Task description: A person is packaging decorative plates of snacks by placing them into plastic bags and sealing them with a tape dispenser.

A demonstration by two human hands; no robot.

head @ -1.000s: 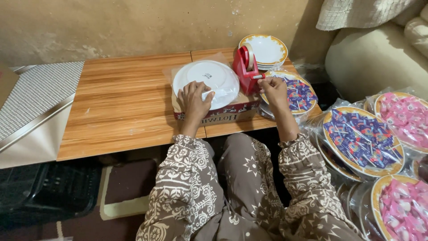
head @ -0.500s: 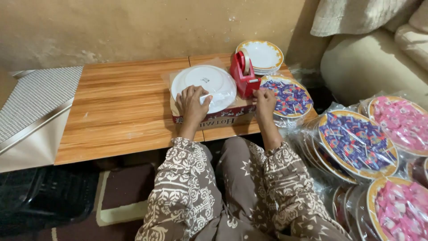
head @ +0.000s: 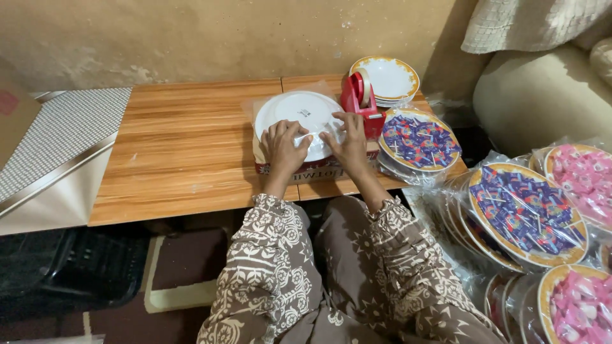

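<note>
**Both hands now meeting on the upturned plate**

The person is pressing both hands onto a white plate that is lying face down inside clear wrapping on a low box at the near edge of the wooden table. The left hand is resting flat on the plate's near side, fingers spread, gripping nothing. The right hand, which a second ago was over by the red tape dispenser and the filled plate of purple sweets, has come across and is now pinching at something small and pale by the plate's middle; it looks like a strip of tape, though I cannot tell for sure. That shift suggests the work is passing from fetching tape to fixing the wrapping shut on the plate's back.

A stack of empty gold-rimmed plates is sitting behind the dispenser. More wrapped plates of purple and pink sweets are piling up to the right.
</note>
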